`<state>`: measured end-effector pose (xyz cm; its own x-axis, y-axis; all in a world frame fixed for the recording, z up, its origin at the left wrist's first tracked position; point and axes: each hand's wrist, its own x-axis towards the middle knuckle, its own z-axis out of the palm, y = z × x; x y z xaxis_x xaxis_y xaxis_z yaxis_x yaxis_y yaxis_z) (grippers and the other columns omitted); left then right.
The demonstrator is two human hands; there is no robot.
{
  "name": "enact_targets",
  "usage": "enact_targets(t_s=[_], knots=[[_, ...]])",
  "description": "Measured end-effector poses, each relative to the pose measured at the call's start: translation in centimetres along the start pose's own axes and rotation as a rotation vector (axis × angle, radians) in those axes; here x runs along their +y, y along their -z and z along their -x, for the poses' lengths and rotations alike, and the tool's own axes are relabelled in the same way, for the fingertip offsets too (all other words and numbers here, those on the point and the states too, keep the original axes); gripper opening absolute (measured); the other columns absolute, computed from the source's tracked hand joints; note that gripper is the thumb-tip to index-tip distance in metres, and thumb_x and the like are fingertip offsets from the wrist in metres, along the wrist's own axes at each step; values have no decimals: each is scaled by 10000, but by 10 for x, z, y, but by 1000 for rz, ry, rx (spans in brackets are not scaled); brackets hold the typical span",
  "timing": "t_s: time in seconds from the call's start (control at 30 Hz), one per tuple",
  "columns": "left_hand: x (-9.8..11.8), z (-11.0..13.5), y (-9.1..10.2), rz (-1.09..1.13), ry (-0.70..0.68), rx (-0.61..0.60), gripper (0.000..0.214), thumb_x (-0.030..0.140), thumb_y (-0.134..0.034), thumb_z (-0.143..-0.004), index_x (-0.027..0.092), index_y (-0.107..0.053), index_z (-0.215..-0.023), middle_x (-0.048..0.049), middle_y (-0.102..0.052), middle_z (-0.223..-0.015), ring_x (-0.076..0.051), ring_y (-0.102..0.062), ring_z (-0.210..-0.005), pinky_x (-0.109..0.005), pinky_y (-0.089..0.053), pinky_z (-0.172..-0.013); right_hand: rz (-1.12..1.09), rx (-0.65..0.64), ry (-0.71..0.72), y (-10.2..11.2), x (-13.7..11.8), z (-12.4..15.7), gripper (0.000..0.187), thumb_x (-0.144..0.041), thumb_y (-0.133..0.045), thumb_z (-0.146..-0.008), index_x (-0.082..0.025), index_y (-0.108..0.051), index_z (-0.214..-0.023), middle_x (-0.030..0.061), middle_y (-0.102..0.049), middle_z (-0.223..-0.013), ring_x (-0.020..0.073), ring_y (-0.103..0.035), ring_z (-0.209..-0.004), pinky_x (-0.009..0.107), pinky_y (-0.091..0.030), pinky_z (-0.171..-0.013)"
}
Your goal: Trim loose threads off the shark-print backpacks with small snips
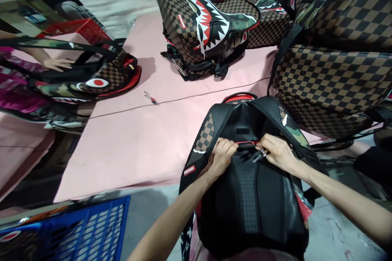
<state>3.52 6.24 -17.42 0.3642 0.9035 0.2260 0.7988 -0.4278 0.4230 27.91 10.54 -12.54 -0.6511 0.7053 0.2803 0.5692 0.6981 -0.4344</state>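
Observation:
A black backpack [241, 195] leans against the near table edge, with its padded back panel and shoulder straps facing me. Closed on one end of a red-trimmed strip [246, 144] across the upper back panel is my left hand [223, 154]. At the other end of that strip is my right hand [277, 151], its fingers pinched together. Small grey metal snips [257, 156] stick out from under the right fingers, pointing left; their handles are mostly hidden. A checkered patch [205, 136] shows on the left strap.
Checkered shark-mouth backpacks [211, 20] stand on the pink table [137, 142], with more stacked at right [337, 77]. Red-handled snips [150, 98] lie near a seam. At left, a co-worker's hand [58, 63] rests on another backpack [119, 75]. A blue crate [92, 228] sits lower left.

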Motion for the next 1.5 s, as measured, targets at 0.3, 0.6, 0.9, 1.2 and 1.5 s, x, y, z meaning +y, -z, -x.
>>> enact_targets(t_s=[0.3, 0.6, 0.9, 1.2, 1.5], knots=[[9, -62, -13, -292, -110, -69, 463, 264, -473, -889, 131, -415, -1329, -102, -399, -1413, -275, -304, -1333, -476, -307, -1071, -31, 91, -315, -24, 32, -50, 341, -10, -397, -697, -148, -613, -923, 74, -576, -955, 161, -555, -843, 261, -433, -733], [12, 23, 61, -586, -306, 151, 445, 143, -416, -890, 291, -471, -1306, -7, -444, -1387, -272, -290, -1339, -527, -160, -1108, 595, 244, -237, 33, -22, 59, 430, -259, -590, -807, -238, -530, -1232, 102, -561, -1252, 185, -642, -699, 285, -465, -554], [-44, -55, 137, 50, 516, 74, 472, 367, -435, -888, 217, -413, -1335, -85, -669, -1045, -223, -675, -776, -330, -516, -725, -351, 329, -741, 53, 17, 17, 537, -409, -600, -780, -238, -518, -1282, 37, -611, -1209, 247, -596, -1059, 350, -512, -846], [-59, -92, 106, 1100, 958, 46, 563, 535, -342, -898, 51, -584, -1053, -128, -674, -705, -156, -613, -460, -228, -474, -409, -1267, 316, -1126, 70, 61, -27, 349, -424, -580, -788, -105, -695, -865, 78, -678, -641, 107, -499, -392, 220, -420, -343], [-64, -94, 105, 1320, 1096, 99, 668, 553, -208, -911, 42, -561, -1156, -170, -681, -944, -192, -676, -656, -268, -556, -501, -1814, 37, -1305, 61, 87, -13, 577, -615, -382, -839, -164, -636, -1096, 7, -593, -479, 113, -454, -328, 221, -385, -316]])
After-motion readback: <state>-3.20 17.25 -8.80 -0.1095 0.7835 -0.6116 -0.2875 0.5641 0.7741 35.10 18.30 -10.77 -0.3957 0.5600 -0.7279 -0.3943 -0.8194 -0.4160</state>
